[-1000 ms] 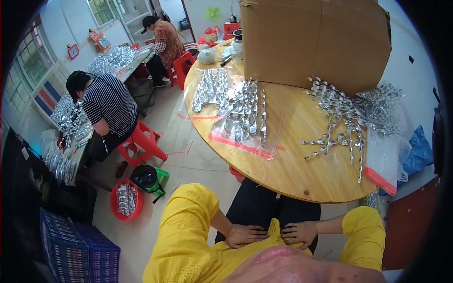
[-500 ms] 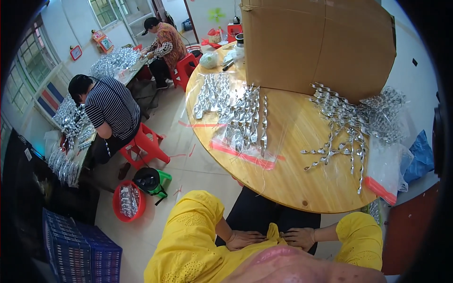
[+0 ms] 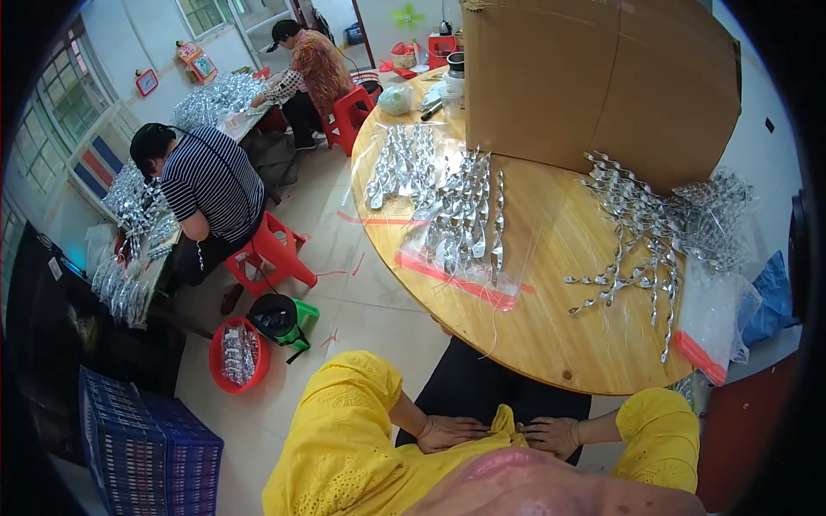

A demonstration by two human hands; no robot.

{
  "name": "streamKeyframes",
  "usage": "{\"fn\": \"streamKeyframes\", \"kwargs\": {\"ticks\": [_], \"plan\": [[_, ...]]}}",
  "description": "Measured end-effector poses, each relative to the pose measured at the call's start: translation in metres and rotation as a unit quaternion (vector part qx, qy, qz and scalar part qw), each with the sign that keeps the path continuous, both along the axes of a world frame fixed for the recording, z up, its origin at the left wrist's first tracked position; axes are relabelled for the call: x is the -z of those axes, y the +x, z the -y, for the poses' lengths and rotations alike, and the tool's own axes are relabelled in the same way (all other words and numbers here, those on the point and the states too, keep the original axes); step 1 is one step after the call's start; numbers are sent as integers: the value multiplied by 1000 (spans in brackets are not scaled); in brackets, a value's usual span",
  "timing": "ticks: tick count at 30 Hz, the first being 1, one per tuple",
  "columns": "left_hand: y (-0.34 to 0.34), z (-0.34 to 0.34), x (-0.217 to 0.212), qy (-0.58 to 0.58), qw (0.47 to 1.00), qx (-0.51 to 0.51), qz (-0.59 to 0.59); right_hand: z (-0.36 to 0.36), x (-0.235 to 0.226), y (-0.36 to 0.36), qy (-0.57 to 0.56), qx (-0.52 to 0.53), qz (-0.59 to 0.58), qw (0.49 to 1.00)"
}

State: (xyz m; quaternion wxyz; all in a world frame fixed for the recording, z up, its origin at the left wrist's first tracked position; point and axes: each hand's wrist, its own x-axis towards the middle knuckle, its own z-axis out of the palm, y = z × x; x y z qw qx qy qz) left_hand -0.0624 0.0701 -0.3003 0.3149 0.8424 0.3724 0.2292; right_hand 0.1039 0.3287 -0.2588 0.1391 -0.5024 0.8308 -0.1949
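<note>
Left hand [image 3: 452,432] and right hand [image 3: 552,435] rest at the lap [image 3: 482,383], fingers outstretched, no grip visible. Silver twists [image 3: 466,202] lie on the round table [image 3: 533,340]: probably light, springy, slick (dent-prone too); pinch an end.

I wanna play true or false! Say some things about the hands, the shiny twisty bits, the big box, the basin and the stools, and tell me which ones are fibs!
1. Silver twists lie on the table. True.
2. Both hands are holding silver twists. False: the left hand and right hand hold none; they lie by the yellow top.
3. The box stands on the table. True.
4. The person in stripes sits on a green stool. False: the striped person is on a red stool.
5. The red basin has silvery things in it. True.
</note>
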Motion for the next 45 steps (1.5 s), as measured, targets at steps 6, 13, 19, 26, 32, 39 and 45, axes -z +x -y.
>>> {"fn": "streamKeyframes", "kwargs": {"ticks": [6,13,19,26,32,39,45], "plan": [[-1,2,-4,32,999,-9,5,3,-15,-7,56,-26,35,997],[-1,1,-6,35,999,-15,0,2,-10,-4,55,-22,32,998],[-1,2,-1,56,998,-30,8,-1,2,0,-1,2,24,1000],[-3,2,0,52,998,-25,2,0,0,-2,-9,0,27,1000],[-1,2,-2,44,998,-29,22,1,-6,-3,14,-7,23,1000],[-1,2,0,47,998,-26,21,0,-1,-1,-14,2,20,1000],[-3,1,3,42,999,-19,22,2,-7,-4,-5,4,25,1000]]}}
